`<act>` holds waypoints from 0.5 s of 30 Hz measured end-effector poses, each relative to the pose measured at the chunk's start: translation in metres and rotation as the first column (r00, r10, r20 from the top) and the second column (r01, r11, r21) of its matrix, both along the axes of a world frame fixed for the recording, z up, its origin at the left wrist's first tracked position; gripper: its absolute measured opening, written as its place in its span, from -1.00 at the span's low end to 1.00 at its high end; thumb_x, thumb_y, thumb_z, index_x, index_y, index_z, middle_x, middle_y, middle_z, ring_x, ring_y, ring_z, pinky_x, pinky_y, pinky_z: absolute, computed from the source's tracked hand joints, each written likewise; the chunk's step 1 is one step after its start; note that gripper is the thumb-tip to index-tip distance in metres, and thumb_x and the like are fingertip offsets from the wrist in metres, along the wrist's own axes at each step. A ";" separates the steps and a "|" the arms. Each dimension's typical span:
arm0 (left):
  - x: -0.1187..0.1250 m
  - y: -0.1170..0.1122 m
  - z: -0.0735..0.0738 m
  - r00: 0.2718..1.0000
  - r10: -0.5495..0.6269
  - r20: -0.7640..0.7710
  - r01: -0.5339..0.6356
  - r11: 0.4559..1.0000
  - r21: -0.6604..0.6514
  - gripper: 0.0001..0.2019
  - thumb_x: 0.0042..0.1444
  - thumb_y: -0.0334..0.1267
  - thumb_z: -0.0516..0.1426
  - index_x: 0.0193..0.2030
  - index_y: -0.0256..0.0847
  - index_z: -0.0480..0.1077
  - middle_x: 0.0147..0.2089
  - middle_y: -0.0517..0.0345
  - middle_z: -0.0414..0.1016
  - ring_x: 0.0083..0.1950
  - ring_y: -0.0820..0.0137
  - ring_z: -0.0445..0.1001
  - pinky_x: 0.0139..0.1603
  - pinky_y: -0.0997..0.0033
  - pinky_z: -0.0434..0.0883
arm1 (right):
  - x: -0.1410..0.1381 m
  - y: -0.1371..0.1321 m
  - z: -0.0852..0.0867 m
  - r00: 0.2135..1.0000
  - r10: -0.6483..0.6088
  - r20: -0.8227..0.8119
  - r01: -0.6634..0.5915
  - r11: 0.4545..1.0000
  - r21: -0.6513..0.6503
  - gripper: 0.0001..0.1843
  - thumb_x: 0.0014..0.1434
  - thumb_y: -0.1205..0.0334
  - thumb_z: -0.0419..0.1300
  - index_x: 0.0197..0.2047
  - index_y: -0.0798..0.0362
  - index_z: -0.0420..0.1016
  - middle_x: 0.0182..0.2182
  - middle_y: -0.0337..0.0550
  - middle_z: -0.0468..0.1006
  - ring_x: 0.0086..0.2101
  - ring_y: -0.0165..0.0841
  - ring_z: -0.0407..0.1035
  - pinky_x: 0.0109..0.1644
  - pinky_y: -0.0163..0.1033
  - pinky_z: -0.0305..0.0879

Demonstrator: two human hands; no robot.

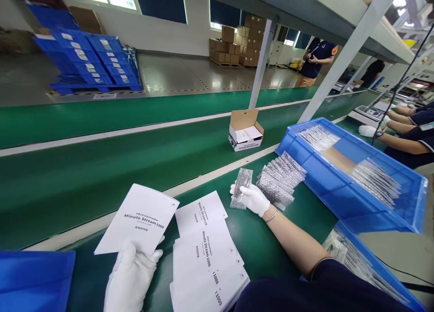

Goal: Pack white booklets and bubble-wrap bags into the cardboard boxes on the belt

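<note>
My left hand (130, 276), in a white glove, grips a white booklet (139, 219) printed "Minute Stream 1000" and holds it above the green bench. A fanned stack of the same booklets (206, 253) lies just to its right. My right hand (252, 199), also gloved, is closed on a small clear silvery packet (241, 187), next to a fanned row of similar packets (280, 178). An open white cardboard box (246, 131) with a card inside sits on the green conveyor belt (101, 167) beyond.
A large blue bin (352, 176) holding several packets stands at the right, another blue bin (369, 262) below it, and a blue tray corner (34, 276) at lower left. Co-workers' gloved hands (368, 131) work at far right. White frame posts (262, 63) rise behind the belt.
</note>
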State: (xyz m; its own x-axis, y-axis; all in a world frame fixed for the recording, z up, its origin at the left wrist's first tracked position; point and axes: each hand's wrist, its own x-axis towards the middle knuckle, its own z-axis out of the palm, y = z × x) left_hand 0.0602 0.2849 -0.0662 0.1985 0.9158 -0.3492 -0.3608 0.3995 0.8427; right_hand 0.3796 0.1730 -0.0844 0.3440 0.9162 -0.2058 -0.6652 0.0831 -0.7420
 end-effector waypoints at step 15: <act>0.004 0.003 -0.003 0.992 0.120 0.046 -0.117 0.992 -0.054 -0.55 0.19 -0.43 0.09 0.18 0.07 0.43 0.30 0.16 0.39 0.28 0.13 0.38 -0.42 0.52 0.59 | -0.003 -0.002 -0.001 0.998 -0.025 0.056 0.026 0.999 -0.021 -0.56 -0.07 0.20 0.49 -0.10 0.09 0.56 -0.12 -0.04 0.62 -0.15 -0.24 0.51 0.03 -0.07 0.41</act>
State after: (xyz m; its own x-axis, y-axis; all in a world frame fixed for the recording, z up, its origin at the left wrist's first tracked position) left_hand 0.0637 0.2884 -0.0690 0.1078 0.9150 -0.3888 -0.4489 0.3937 0.8022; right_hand 0.3763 0.1715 -0.0857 0.3785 0.9026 -0.2049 -0.6206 0.0832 -0.7797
